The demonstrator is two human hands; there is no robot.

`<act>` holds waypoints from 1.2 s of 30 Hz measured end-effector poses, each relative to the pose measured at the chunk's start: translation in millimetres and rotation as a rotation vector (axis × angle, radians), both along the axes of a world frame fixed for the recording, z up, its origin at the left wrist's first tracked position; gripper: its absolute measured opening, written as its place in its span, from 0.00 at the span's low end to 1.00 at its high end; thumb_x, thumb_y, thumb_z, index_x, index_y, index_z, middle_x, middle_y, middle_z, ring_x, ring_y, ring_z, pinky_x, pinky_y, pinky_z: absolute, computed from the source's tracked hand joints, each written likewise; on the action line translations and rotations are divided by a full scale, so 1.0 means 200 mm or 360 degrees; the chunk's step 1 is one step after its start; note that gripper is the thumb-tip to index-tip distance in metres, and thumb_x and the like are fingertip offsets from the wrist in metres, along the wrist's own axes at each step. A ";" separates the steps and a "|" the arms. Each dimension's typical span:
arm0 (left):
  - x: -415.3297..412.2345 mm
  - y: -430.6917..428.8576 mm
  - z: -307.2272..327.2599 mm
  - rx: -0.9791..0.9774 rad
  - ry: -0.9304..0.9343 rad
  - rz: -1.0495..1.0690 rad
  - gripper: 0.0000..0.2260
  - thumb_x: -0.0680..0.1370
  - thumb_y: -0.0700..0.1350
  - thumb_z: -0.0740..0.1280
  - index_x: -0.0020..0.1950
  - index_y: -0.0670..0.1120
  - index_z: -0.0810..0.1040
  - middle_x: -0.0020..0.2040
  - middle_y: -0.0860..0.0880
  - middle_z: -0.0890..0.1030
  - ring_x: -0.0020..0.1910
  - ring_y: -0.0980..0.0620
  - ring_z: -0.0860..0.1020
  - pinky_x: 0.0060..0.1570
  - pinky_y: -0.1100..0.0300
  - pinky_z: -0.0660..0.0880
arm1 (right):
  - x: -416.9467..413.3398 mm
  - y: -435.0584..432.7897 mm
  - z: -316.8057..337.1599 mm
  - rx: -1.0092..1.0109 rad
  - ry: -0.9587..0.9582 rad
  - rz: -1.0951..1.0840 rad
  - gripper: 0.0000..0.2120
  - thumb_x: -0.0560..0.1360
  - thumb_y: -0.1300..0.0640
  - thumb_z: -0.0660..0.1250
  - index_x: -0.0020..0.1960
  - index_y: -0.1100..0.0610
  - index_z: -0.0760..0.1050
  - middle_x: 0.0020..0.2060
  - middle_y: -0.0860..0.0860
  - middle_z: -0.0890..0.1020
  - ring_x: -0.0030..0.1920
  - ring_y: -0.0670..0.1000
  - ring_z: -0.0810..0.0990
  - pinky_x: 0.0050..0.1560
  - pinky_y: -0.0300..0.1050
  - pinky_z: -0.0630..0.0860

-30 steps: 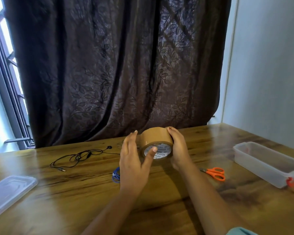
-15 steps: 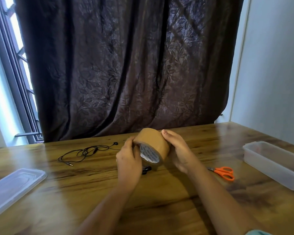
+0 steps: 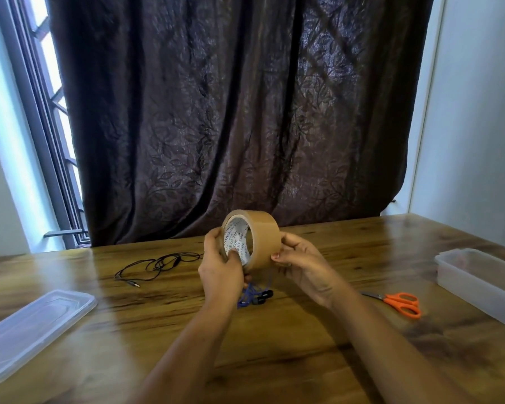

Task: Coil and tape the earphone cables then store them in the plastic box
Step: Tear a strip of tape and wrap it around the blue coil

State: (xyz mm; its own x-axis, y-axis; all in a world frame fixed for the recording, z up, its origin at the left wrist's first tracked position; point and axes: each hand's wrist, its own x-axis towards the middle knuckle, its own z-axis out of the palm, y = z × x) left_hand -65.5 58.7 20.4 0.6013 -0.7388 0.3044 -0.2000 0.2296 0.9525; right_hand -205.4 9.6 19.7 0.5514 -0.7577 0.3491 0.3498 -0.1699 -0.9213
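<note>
Head view: both hands hold a brown tape roll (image 3: 264, 239) above the table (image 3: 298, 351). The left hand (image 3: 219, 274) grips its rim, thumb inside the white core, where print partly reads "555 TAPE". The right hand (image 3: 302, 262) pinches the outer band. Blue earphones (image 3: 255, 297) lie beneath the roll, black earphones (image 3: 161, 264) to the left, uncoiled. The box (image 3: 478, 277) stands open far right, scissors (image 3: 400, 303) beside it, and the lid (image 3: 32, 330) lies far left.

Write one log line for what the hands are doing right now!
left hand: grips tape roll | right hand: grips tape roll | black earphones: loose on table | plastic box: open, lid apart
</note>
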 end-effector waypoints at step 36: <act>-0.07 0.03 -0.03 -0.0304 -0.0466 -0.0561 0.11 0.72 0.57 0.64 0.46 0.52 0.78 0.38 0.49 0.82 0.29 0.56 0.77 0.28 0.62 0.74 | 0.00 0.02 0.05 0.0048 -0.0079 -0.0336 0.16 0.72 0.48 0.65 0.52 0.58 0.80 0.42 0.54 0.84 0.42 0.51 0.81 0.39 0.44 0.78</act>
State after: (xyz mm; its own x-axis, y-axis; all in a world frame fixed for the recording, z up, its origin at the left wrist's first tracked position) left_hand -78.5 63.9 13.8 0.1938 -0.7965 0.5728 -0.3318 0.4962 0.8023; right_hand -205.7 14.2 28.9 0.3620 -0.8650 0.3475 0.3544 -0.2171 -0.9095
